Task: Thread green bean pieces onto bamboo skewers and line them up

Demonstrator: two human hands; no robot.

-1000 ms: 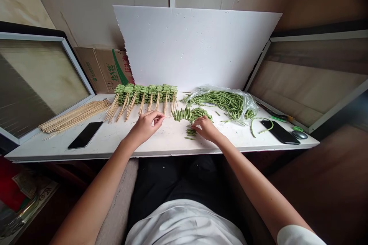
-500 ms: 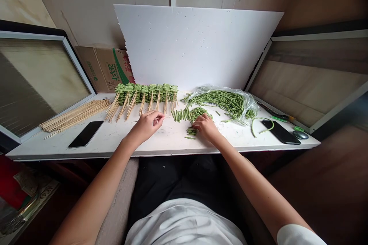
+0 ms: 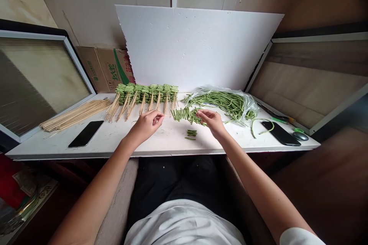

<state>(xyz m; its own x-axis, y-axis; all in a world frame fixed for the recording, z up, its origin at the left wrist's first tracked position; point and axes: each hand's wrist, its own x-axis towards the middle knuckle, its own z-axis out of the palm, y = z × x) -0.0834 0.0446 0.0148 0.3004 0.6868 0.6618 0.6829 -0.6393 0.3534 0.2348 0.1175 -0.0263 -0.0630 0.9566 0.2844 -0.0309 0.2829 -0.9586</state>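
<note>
My left hand [image 3: 146, 124] pinches a thin bamboo skewer [image 3: 163, 116] that points right, just in front of the row of finished bean skewers [image 3: 145, 93]. My right hand [image 3: 212, 120] is lifted a little off the white table [image 3: 120, 141], fingers curled around what looks like a short piece of green bean. It hovers over the pile of cut bean pieces [image 3: 185, 114]. A few more cut pieces [image 3: 191, 133] lie on the table below it.
A bundle of bare skewers [image 3: 74, 115] and a black phone [image 3: 85, 133] lie at the left. A plastic bag of long green beans [image 3: 230, 102] lies at the right, with a second phone [image 3: 280, 133] and a small round object [image 3: 300, 135]. A white foam board [image 3: 195, 46] stands behind.
My right hand has risen from the small bean pieces near the table's front and moved back toward the pile. The left hand has stayed where it was.
</note>
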